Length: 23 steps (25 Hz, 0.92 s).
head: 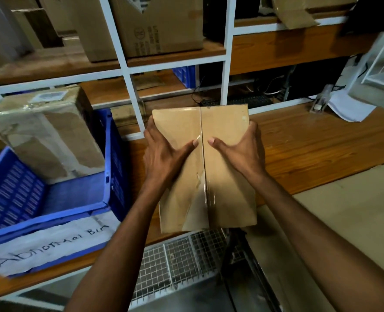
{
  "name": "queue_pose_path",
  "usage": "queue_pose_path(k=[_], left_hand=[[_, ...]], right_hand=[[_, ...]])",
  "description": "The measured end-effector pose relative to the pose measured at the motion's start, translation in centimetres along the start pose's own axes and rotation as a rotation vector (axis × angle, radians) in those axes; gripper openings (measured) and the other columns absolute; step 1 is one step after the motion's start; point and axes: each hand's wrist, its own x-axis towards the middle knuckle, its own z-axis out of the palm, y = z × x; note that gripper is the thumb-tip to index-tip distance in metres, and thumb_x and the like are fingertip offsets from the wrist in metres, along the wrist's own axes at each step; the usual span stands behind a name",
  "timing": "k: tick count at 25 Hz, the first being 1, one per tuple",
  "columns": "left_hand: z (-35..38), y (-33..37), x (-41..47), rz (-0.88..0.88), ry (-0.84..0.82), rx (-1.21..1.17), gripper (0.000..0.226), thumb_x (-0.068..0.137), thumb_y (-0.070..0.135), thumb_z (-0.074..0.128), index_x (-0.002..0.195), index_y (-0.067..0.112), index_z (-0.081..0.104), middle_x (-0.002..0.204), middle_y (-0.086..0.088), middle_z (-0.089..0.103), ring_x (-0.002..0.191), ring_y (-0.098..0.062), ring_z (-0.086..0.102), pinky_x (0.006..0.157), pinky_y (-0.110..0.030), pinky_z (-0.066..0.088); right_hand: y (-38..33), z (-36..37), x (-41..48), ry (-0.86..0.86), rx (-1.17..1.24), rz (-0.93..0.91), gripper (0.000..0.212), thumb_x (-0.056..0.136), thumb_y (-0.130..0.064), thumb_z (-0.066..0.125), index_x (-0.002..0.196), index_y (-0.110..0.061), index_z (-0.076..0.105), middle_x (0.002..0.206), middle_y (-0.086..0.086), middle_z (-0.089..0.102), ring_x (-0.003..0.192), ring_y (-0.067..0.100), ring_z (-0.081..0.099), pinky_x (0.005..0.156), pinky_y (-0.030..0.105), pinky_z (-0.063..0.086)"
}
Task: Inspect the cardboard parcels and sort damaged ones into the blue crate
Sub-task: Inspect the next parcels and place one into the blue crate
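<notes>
I hold a brown cardboard parcel (222, 185) in front of me over the wooden table (310, 154). Clear tape runs down its middle seam and looks wrinkled near the lower part. My left hand (161, 154) grips its left edge, thumb lying across the top face. My right hand (238, 149) grips the right edge the same way. The blue crate (116, 154) stands at the left, with a paper label reading "Abnormal Bin" on its front. Inside it leans a torn, tape-wrapped cardboard box (49, 136).
White-framed wooden shelves (128, 64) rise behind the table with large cardboard boxes (155, 25) on them. A second blue crate (185, 76) sits deeper on a shelf. Papers (348, 106) and a keyboard lie at the back right. A wire-mesh cage (182, 255) is below the table edge.
</notes>
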Motion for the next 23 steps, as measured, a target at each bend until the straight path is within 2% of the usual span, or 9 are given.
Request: queue_pose_path(k=[3,7,9,11,13,16,18,21,23], left_hand=[[-0.4,-0.6,-0.5,0.014,-0.025,-0.059,0.111,0.083,0.063,0.077,0.163,0.03,0.007,0.159,-0.008,0.038,0.137,-0.03,0.048,0.1,-0.035,0.037],[-1.1,-1.1,-1.2,-0.041,-0.01,-0.209,0.08,0.1,0.049,0.064,0.163,0.038,0.016,0.155,-0.003,0.05,0.131,-0.015,0.053,0.109,-0.046,0.048],[-1.8,-1.2,-0.9,-0.059,0.005,-0.293,0.064,0.105,0.04,0.057,0.161,0.036,0.026,0.155,-0.002,0.05,0.129,-0.007,0.05,0.109,-0.043,0.048],[-2.2,-1.3,-0.3,-0.073,0.006,-0.351,0.052,0.107,0.031,0.055,0.156,0.034,0.038,0.153,-0.001,0.053,0.134,-0.011,0.052,0.108,-0.039,0.048],[-2.2,-1.2,-0.4,-0.13,0.023,-0.403,0.044,0.106,0.031,0.057,0.149,0.032,0.047,0.146,0.001,0.058,0.13,-0.012,0.057,0.104,-0.035,0.05],[-2.5,-0.1,-0.1,-0.217,0.155,-0.423,0.032,0.102,0.037,0.062,0.13,0.021,0.062,0.126,0.004,0.067,0.106,-0.001,0.062,0.096,-0.029,0.054],[-2.2,0.2,0.3,-0.247,0.24,-0.35,0.023,0.102,0.034,0.063,0.12,0.02,0.064,0.116,0.008,0.067,0.099,0.001,0.061,0.099,-0.034,0.054],[-1.0,-0.8,-1.1,-0.222,0.119,-0.399,0.048,0.098,0.04,0.068,0.142,0.032,0.052,0.137,0.007,0.061,0.117,-0.005,0.059,0.104,-0.041,0.053],[-0.1,-2.1,-2.5,-0.191,0.013,-0.404,0.078,0.092,0.048,0.073,0.157,0.045,0.03,0.154,0.005,0.049,0.132,-0.014,0.053,0.105,-0.045,0.051]], right_hand=[[0.5,-0.4,-0.2,-0.067,0.088,-0.002,0.101,0.073,-0.06,0.084,0.15,-0.021,0.031,0.143,0.005,0.05,0.126,0.024,0.052,0.095,0.041,0.051],[1.7,-0.9,-1.0,-0.015,0.162,-0.069,0.062,0.092,-0.047,0.071,0.142,-0.018,0.048,0.129,0.0,0.063,0.113,0.017,0.06,0.09,0.036,0.053],[1.8,-1.3,-1.0,-0.005,0.209,-0.07,0.041,0.101,-0.042,0.06,0.134,-0.018,0.058,0.121,-0.002,0.068,0.11,0.016,0.063,0.089,0.035,0.052],[1.7,-1.6,-0.5,0.039,0.203,-0.087,0.028,0.105,-0.037,0.054,0.123,-0.018,0.065,0.11,-0.005,0.07,0.104,0.016,0.065,0.087,0.034,0.052],[2.0,-1.6,-0.1,0.039,0.234,-0.049,0.03,0.106,-0.042,0.051,0.115,-0.019,0.068,0.101,-0.007,0.069,0.095,0.014,0.065,0.081,0.035,0.053],[1.4,-1.4,0.4,0.104,0.243,-0.009,0.039,0.105,-0.049,0.05,0.093,-0.017,0.069,0.078,-0.008,0.063,0.071,0.009,0.056,0.065,0.031,0.044],[1.3,-1.2,0.8,0.153,0.189,-0.023,0.037,0.104,-0.047,0.054,0.085,-0.017,0.068,0.073,-0.008,0.062,0.067,0.01,0.055,0.065,0.033,0.043],[1.7,-0.7,-0.1,-0.01,0.236,0.065,0.02,0.101,-0.047,0.059,0.108,-0.03,0.065,0.101,-0.007,0.07,0.092,0.014,0.066,0.081,0.035,0.054],[2.2,-0.1,-0.9,-0.034,0.212,0.043,0.031,0.098,-0.042,0.065,0.123,-0.023,0.064,0.114,-0.002,0.071,0.102,0.019,0.066,0.084,0.033,0.052]])
